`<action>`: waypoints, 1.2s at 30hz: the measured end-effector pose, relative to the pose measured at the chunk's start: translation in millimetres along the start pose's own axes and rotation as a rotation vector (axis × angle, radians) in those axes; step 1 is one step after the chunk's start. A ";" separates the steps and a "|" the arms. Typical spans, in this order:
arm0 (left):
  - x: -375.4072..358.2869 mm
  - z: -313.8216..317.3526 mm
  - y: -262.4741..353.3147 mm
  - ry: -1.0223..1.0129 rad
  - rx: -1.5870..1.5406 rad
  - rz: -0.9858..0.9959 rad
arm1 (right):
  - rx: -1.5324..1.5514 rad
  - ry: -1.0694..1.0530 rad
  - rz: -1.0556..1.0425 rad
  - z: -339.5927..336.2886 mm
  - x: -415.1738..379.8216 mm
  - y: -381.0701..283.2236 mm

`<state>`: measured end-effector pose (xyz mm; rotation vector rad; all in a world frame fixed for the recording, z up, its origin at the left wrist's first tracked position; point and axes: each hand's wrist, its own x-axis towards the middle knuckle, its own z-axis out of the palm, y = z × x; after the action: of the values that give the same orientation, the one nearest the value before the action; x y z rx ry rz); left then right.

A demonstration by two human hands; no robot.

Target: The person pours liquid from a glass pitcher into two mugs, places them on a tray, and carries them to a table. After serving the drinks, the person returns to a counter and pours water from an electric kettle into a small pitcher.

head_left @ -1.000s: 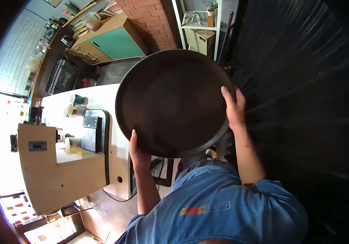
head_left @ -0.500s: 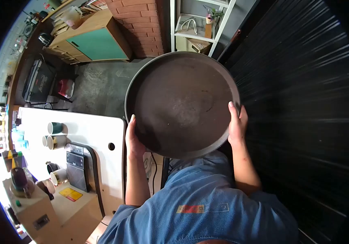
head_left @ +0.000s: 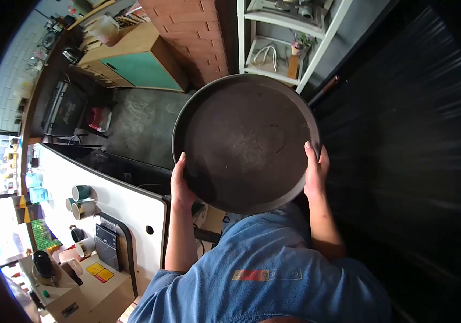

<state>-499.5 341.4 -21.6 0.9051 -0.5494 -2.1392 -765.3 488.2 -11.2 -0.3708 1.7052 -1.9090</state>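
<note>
A large round dark brown serving tray (head_left: 244,142) with a raised rim is held out in front of my body. My left hand (head_left: 181,182) grips its left edge, thumb over the rim and fingers hidden underneath. On the opposite edge, my right hand (head_left: 315,171) holds it the same way, its thumb inside the rim and some fingers showing outside. Faint scuffs and a curved scratch mark the tray's inner face, and nothing lies on it.
To the left is a white table (head_left: 128,207) with several cups (head_left: 82,210), a black scale (head_left: 107,245) and a beige machine (head_left: 74,290). Ahead stand a green-doored cabinet (head_left: 142,70), a brick pillar (head_left: 190,37) and a white shelf (head_left: 273,67). A black curtain-like surface (head_left: 402,161) runs along the right.
The view has shifted, so the table, cabinet and shelf appear moved and tilted. Both hands keep hold of the tray, which sits slightly lower and farther right in view.
</note>
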 end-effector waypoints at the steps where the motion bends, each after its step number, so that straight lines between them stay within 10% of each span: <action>1: 8.4 9.2 1.9 0.005 0.003 0.018 | 0.010 -0.016 -0.001 3.1 15.7 -6.2; 13: 40.2 53.4 46.5 0.180 -0.055 0.308 | -0.027 -0.258 -0.059 78.4 120.5 -28.6; 36: 145.9 -80.6 241.9 0.630 -0.342 0.604 | -0.312 -0.966 -0.179 485.4 230.5 33.0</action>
<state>-397.5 68.0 11.6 0.9920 -0.0992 -1.2600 -681.7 -43.5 -1.7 -1.3433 1.2836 -1.1934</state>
